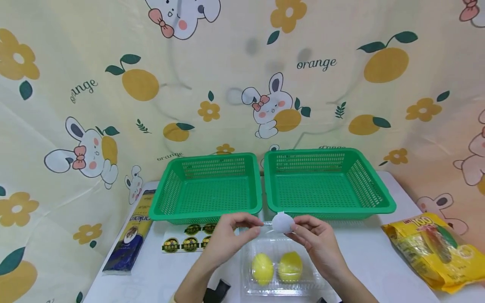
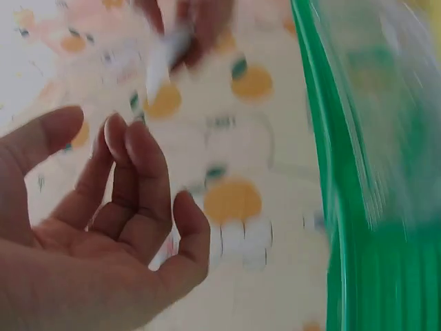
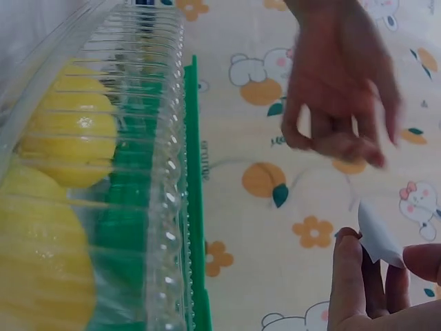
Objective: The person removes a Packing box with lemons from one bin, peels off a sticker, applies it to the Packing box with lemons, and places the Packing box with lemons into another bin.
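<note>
The right hand [image 1: 319, 243] pinches a thin, round white sticker [image 1: 282, 223], the loosely curled, empty left hand [image 1: 228, 236] at its nine o'clock, a clear plastic box [image 1: 275, 290] of oval yellow fruits [image 1: 262, 268] at six o'clock.

"orange" on backdrop [image 1: 227, 75]; "100" on bag [image 1: 435, 250]

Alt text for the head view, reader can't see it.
Right hand pinches a round white piece near a clear box with two yellow fruits; the left hand, empty, hovers opposite. Behind stand two green baskets, with a packet at left and a yellow bag at right.
</note>
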The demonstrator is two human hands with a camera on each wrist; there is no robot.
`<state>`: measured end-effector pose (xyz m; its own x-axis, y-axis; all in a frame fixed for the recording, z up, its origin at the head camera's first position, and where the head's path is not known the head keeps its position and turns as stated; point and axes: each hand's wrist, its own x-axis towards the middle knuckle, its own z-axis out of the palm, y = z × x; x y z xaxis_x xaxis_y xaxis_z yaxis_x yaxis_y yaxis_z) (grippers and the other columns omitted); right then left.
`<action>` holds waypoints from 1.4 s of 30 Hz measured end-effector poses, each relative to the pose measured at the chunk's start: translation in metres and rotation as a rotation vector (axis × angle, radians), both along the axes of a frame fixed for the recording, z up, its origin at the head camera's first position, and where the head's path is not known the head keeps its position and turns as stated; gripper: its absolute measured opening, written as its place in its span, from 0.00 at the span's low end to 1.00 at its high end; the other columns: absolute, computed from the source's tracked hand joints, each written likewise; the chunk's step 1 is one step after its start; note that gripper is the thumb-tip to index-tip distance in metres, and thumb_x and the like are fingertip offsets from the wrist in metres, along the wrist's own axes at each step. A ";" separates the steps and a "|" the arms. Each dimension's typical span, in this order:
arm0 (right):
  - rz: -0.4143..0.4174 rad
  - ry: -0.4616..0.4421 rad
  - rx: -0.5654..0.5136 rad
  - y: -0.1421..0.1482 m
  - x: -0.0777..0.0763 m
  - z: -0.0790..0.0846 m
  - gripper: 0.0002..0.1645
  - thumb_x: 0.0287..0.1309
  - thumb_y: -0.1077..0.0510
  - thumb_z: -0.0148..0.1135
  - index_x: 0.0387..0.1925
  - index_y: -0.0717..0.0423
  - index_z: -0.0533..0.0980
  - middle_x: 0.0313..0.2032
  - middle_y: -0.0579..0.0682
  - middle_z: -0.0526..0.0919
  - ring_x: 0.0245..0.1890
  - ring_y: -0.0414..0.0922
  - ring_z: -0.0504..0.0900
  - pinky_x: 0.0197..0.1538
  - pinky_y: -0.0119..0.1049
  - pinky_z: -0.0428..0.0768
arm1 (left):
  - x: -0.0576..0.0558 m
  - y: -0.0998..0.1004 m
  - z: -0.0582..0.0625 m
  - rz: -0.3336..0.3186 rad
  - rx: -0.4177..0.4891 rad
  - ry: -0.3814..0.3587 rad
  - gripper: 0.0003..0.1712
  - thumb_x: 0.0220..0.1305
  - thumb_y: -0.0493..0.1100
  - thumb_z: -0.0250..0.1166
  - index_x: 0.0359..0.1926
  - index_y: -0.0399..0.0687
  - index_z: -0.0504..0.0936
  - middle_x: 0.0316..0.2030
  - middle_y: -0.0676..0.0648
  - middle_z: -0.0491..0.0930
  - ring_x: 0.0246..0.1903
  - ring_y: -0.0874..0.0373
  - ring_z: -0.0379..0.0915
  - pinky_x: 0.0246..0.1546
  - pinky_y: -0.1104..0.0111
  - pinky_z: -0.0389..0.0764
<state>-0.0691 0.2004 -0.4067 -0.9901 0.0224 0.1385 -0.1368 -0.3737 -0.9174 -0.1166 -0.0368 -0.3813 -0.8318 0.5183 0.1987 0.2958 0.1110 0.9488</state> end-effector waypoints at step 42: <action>0.010 0.190 0.199 -0.004 0.007 -0.007 0.07 0.63 0.74 0.58 0.41 0.70 0.79 0.51 0.55 0.84 0.55 0.47 0.80 0.54 0.37 0.81 | 0.010 0.040 -0.007 0.194 0.077 -0.050 0.05 0.60 0.33 0.67 0.34 0.35 0.88 0.22 0.41 0.84 0.17 0.63 0.74 0.20 0.73 0.78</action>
<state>-0.0619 0.1964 -0.4140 -0.9460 -0.0341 0.3225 -0.3106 -0.1906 -0.9312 -0.1064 0.0031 -0.3886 -0.9245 0.3323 0.1870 0.2280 0.0884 0.9696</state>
